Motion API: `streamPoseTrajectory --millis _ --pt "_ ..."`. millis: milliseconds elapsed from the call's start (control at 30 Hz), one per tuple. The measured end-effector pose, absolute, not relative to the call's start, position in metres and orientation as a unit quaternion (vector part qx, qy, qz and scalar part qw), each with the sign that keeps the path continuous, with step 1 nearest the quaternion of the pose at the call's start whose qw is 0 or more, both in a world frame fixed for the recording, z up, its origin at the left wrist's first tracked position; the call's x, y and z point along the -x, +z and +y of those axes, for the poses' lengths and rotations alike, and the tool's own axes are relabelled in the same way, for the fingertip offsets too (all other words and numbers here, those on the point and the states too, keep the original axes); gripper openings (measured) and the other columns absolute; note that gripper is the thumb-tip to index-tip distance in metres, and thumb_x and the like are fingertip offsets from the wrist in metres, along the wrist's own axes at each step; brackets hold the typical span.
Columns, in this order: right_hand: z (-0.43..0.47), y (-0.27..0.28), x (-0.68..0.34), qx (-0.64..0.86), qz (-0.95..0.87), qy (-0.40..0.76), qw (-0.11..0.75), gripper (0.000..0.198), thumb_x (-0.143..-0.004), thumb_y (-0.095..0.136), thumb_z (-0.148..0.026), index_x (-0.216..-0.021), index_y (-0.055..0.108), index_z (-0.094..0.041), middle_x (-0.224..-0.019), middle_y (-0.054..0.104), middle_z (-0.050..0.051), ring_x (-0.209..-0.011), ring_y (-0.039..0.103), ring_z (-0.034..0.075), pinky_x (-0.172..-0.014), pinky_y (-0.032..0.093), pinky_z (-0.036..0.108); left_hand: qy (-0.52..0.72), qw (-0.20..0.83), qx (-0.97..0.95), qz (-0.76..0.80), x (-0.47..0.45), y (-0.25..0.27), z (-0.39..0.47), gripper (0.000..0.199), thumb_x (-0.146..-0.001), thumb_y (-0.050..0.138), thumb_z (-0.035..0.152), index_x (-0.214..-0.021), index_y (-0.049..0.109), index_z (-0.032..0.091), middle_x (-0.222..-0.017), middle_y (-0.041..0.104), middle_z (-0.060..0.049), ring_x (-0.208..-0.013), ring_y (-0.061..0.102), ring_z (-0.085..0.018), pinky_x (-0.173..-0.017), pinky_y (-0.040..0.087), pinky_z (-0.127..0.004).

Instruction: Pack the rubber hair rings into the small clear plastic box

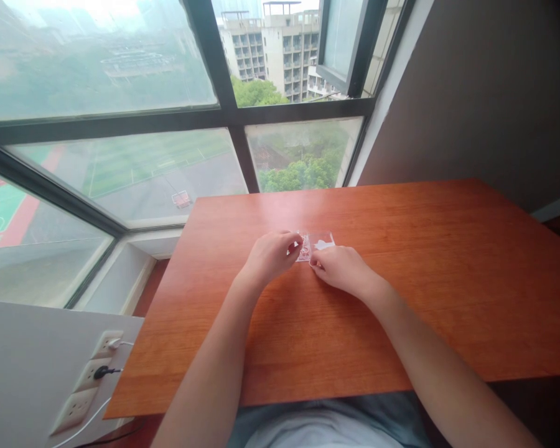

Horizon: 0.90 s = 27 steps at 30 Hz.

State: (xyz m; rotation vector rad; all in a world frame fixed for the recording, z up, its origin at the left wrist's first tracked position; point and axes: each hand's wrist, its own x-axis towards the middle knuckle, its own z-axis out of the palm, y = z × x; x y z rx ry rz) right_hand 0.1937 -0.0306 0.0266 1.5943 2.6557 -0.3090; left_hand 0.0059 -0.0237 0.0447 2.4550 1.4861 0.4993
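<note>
A small, clear plastic case [330, 238] lies flat on the wooden table. It looks opened out into two halves, the left one filled with small pale and reddish bits, the right one showing a white piece [323, 244]. At its left edge, my left hand [273, 254] has thumb and fingers curled into a pinch. My right hand [340, 266] covers part of the right half, its closed fingertips at the front edge near the middle. Whatever sits between the fingertips of either hand is hidden or too small to make out.
The reddish-brown table [429, 298] runs up to large dark-framed windows [303, 112]. Power sockets [91, 375] with plugs and cables are on the low wall at the left. A grey wall [494, 93] rises at the right. My lap is at the table's near edge.
</note>
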Motion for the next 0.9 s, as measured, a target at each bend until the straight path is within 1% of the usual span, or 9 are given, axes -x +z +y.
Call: streamPoseTrajectory --millis 133,233,367,467,567,700,767,900 --pt "-0.031 0.025 -0.192 -0.515 0.853 -0.081 0.017 0.023 -0.088 0.046 -0.028 -0.089 0.069 -0.024 -0.088 0.071 0.008 -0.075 0.065 0.022 -0.063 0.037 0.028 0.176 0.113 -0.836 0.507 -0.004 0.045 -0.023 0.018 -0.087 0.048 0.024 -0.083 0.065 0.020 -0.077 0.065 -0.002 -0.064 0.053 -0.012 -0.058 0.035 -0.022" --pt "-0.030 0.025 -0.195 -0.513 0.853 -0.098 -0.005 0.020 -0.085 0.051 -0.027 -0.086 0.070 -0.025 -0.085 0.071 0.005 -0.074 0.064 0.020 -0.060 0.034 0.027 0.180 0.111 -0.833 0.511 -0.001 0.046 -0.022 0.018 -0.087 0.048 0.023 -0.082 0.065 0.020 -0.077 0.066 -0.002 -0.063 0.053 -0.012 -0.057 0.033 -0.022" --pt "-0.025 0.030 -0.203 -0.521 0.838 -0.144 -0.071 0.015 -0.079 0.056 -0.024 -0.083 0.070 -0.027 -0.078 0.071 -0.001 -0.071 0.061 0.016 -0.057 0.031 0.025 0.188 0.108 -0.828 0.517 0.001 0.045 -0.020 0.017 -0.086 0.049 0.023 -0.083 0.066 0.020 -0.077 0.066 -0.002 -0.063 0.053 -0.012 -0.059 0.034 -0.023" --pt "-0.021 0.031 -0.207 -0.539 0.816 -0.161 -0.132 0.013 -0.079 0.058 -0.027 -0.082 0.070 -0.027 -0.072 0.069 -0.003 -0.065 0.058 0.013 -0.055 0.029 0.024 0.191 0.108 -0.827 0.518 0.000 0.045 -0.020 0.018 -0.086 0.049 0.024 -0.082 0.066 0.020 -0.075 0.066 -0.002 -0.063 0.053 -0.012 -0.058 0.034 -0.023" --pt "-0.017 0.028 -0.210 -0.546 0.799 -0.163 -0.191 0.012 -0.079 0.059 -0.030 -0.082 0.070 -0.025 -0.067 0.067 -0.003 -0.060 0.055 0.012 -0.056 0.029 0.024 0.187 0.110 -0.829 0.516 0.000 0.046 -0.021 0.019 -0.087 0.049 0.024 -0.082 0.066 0.020 -0.075 0.066 -0.002 -0.062 0.053 -0.012 -0.058 0.034 -0.023" --pt "-0.012 0.017 -0.207 -0.549 0.778 -0.164 -0.259 0.013 -0.078 0.059 -0.028 -0.084 0.070 -0.023 -0.063 0.064 -0.002 -0.060 0.055 0.013 -0.058 0.033 0.023 0.186 0.115 -0.820 0.528 0.003 0.047 -0.020 0.019 -0.086 0.050 0.026 -0.082 0.067 0.021 -0.076 0.067 -0.002 -0.061 0.053 -0.012 -0.056 0.032 -0.022" --pt "-0.009 0.010 -0.203 -0.555 0.766 -0.159 -0.283 0.013 -0.079 0.059 -0.028 -0.085 0.070 -0.023 -0.062 0.063 -0.003 -0.059 0.055 0.013 -0.059 0.034 0.023 0.184 0.116 -0.814 0.538 0.005 0.047 -0.019 0.018 -0.086 0.051 0.027 -0.082 0.067 0.021 -0.077 0.068 -0.002 -0.060 0.054 -0.012 -0.055 0.032 -0.022" --pt "-0.002 -0.001 -0.191 -0.557 0.759 -0.151 -0.302 0.015 -0.082 0.058 -0.031 -0.086 0.070 -0.023 -0.063 0.063 -0.002 -0.061 0.056 0.013 -0.059 0.035 0.023 0.184 0.113 -0.810 0.544 0.007 0.047 -0.018 0.019 -0.086 0.051 0.028 -0.084 0.068 0.020 -0.077 0.069 -0.003 -0.062 0.056 -0.013 -0.056 0.034 -0.023"
